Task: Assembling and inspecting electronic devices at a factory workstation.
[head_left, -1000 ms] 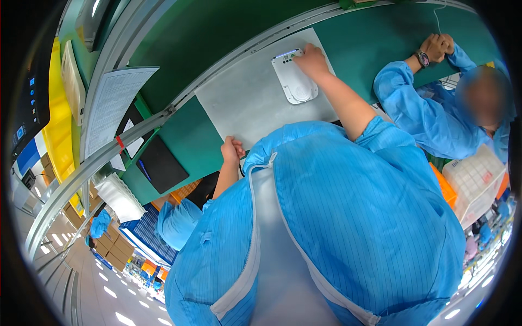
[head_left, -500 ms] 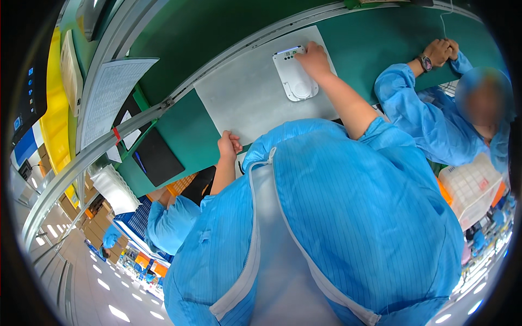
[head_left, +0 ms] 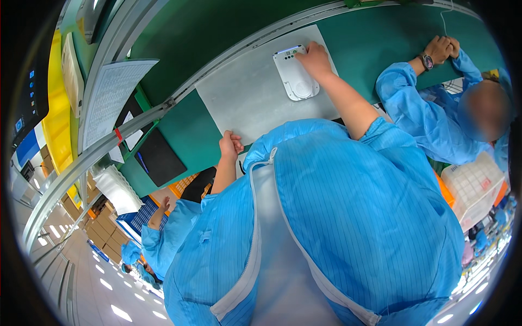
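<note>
Handling of a white device point(head_left: 296, 73) on a grey sheet point(head_left: 231, 95), seen from above. The device lies flat toward the far right part of the sheet, which itself covers part of a green surface point(head_left: 359, 46). The right hand point(head_left: 312, 58) is at the device's far right corner, fingers bent against it; whether they grip the edge or merely press cannot be told. The left hand point(head_left: 232, 144) is loosely curled at the sheet's near left edge — nothing shows in it, though its palm is hidden.

The step in hand appears to be operating or steadying the device at its control end. Judged from this pose, a press calls for light fingertip force, and a lift for a firmer hold on the rim.

Materials and shapes: the device's shell looks like smooth, hard plastic, oblong with rounded corners. A pale lit strip point(head_left: 288, 49) crosses its far end, small dark buttons point(head_left: 288, 57) sit just nearer, and a raised disc point(head_left: 300, 88) marks the near end. The sheet is matt, thin and straight-edged; the blue jacket point(head_left: 359, 217) — finely striped — creases softly.
</note>
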`<state>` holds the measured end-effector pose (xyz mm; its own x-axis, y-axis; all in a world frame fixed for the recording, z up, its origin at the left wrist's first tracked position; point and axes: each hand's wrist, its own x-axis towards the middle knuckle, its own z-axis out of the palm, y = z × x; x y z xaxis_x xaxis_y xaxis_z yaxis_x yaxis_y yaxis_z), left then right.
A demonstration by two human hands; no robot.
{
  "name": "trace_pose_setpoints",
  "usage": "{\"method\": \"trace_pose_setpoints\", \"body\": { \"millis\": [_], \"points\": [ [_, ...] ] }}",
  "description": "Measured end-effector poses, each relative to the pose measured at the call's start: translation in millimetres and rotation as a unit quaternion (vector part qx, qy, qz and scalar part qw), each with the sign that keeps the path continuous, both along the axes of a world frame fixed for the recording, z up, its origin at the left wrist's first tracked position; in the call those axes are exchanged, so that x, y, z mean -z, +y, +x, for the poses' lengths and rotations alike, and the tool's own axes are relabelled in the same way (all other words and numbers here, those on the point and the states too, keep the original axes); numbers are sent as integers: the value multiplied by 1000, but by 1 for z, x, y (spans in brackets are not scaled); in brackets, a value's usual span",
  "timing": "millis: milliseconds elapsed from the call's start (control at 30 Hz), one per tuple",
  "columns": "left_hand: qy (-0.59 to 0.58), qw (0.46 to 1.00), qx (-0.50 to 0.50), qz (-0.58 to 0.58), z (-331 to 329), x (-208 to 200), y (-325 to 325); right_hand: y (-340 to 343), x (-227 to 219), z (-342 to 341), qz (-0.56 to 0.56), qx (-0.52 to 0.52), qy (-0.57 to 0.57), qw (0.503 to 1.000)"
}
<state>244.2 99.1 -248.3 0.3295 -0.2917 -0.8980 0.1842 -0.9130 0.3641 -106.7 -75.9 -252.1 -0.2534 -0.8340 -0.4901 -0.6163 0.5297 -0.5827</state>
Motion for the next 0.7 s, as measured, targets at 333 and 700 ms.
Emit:
{"method": "trace_pose_setpoints", "body": {
  "millis": [333,700],
  "points": [
    [0,1000,2,10,3,4,1,1,2,2,-48,22,16,999],
    [9,1000,0,8,4,0,3,-11,-8,12,97,13,29,995]
  ]
}}
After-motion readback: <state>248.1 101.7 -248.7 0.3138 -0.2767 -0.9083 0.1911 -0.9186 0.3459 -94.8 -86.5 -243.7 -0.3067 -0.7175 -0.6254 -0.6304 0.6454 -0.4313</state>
